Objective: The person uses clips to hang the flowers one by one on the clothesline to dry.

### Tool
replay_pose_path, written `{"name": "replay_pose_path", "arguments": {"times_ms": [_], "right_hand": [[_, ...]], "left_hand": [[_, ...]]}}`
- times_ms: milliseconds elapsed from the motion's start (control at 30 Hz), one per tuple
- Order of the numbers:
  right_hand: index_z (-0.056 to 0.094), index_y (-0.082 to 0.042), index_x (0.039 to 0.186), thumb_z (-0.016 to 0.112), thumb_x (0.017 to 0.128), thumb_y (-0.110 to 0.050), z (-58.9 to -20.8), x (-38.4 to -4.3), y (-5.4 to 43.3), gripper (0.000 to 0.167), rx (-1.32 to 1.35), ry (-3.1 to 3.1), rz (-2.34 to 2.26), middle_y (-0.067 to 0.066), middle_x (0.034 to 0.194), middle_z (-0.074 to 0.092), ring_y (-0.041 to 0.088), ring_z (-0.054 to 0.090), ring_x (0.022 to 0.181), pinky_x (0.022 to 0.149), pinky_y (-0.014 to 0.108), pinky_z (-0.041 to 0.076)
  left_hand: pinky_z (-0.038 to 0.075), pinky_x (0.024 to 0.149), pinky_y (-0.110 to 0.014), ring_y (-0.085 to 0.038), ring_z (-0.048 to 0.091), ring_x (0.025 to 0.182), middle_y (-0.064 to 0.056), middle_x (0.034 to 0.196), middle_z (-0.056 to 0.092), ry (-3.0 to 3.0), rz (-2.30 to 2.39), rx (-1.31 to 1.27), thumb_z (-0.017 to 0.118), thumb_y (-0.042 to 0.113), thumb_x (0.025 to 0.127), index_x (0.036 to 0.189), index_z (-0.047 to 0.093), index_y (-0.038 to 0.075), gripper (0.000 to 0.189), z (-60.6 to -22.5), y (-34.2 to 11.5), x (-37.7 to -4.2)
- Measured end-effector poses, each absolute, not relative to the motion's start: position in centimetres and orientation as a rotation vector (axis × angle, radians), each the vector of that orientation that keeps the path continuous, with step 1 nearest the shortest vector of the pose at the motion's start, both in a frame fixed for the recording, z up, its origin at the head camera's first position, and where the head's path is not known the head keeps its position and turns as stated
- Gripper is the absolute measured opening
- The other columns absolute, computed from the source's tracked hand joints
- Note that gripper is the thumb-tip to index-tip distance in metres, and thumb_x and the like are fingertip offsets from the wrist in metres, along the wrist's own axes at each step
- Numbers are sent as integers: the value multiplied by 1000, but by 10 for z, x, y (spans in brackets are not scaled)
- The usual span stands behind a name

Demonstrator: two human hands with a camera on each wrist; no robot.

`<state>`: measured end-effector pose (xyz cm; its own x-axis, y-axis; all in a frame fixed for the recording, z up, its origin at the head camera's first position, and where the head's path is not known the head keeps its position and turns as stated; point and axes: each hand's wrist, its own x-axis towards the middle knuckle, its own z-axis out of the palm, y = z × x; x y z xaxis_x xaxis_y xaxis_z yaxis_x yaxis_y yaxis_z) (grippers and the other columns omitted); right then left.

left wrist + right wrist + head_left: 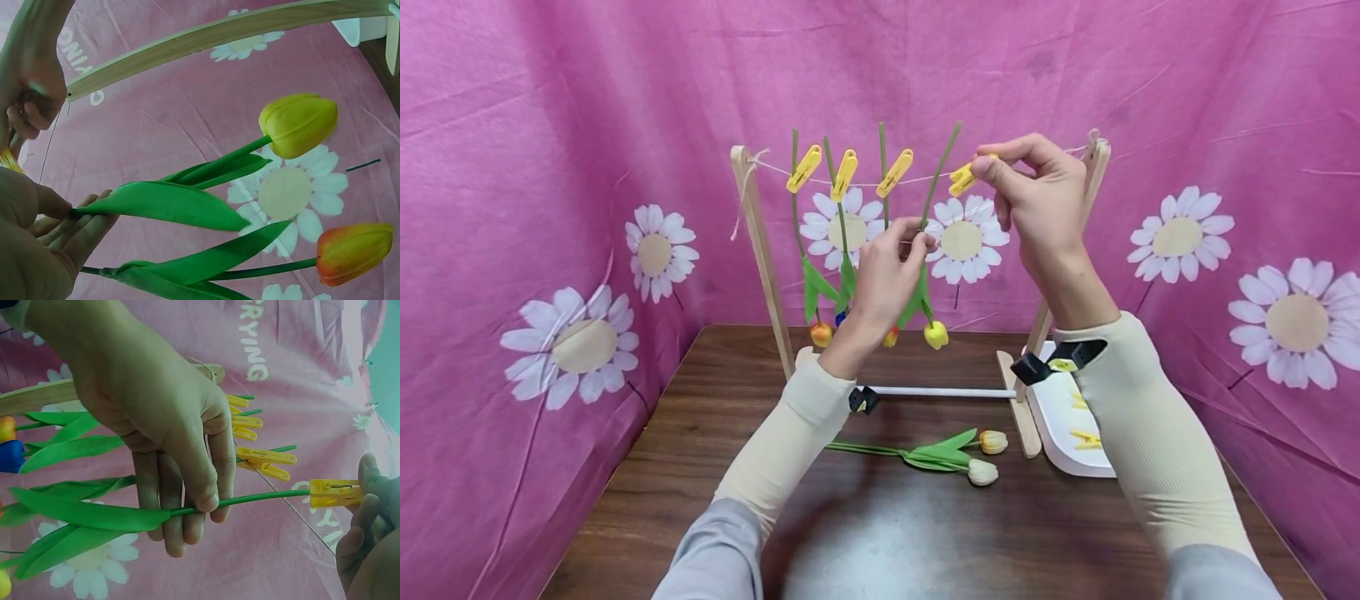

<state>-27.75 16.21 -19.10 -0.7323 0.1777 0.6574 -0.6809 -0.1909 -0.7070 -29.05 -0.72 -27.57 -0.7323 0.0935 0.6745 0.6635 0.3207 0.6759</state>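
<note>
- Done: three tulips (821, 335) hang heads-down along the string (917, 181), each with its own clip (805, 169) at the stem.
- In hand: the yellow tulip (936, 335), also head-down, its stem crossing the string right of those three, with no clip on it that can be made out.
- The left hand (891, 271) pinches that stem between thumb and fingers, below the string.
- The right hand (1048, 192) grasps a yellow clip (962, 178) by its handle end, up by the stem; whether the clip touches string or stem is hard to tell, as the views differ.
- Left, it seems: two pale tulips (982, 472) lying on the table (715, 467), and spare clips (1086, 439) in the white tray (1075, 468), partly behind the right forearm.
</note>
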Motion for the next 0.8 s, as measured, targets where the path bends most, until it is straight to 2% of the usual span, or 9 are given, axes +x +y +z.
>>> {"name": "replay_pose_path", "arguments": {"times_ms": [233, 467, 800], "right_hand": [[81, -2, 88, 86, 87, 2, -184, -294, 153, 6, 523, -1544, 1995, 4, 78, 78, 8, 40, 33, 33, 20, 33], [82, -4, 88, 87, 87, -1, -183, -301, 144, 6, 465, -1589, 2065, 4, 74, 78, 9, 37, 30, 31, 21, 33], [83, -7, 93, 89, 87, -7, -185, -301, 140, 8, 390, -1742, 2049, 2, 80, 81, 8, 38, 31, 32, 21, 30]], "left_hand": [[62, 83, -22, -21, 78, 96, -13, 104, 80, -2102, -1397, -637, 56, 7, 110, 124, 70, -3, 22, -274, -5, -290], [62, 84, -24, -22, 78, 96, -12, 103, 80, -2115, -1375, -619, 55, 7, 110, 123, 70, -2, 22, -271, -4, -290], [63, 87, -26, -23, 78, 96, -12, 102, 80, -2133, -1331, -609, 54, 8, 111, 122, 70, -2, 22, -268, -6, -291]]}}
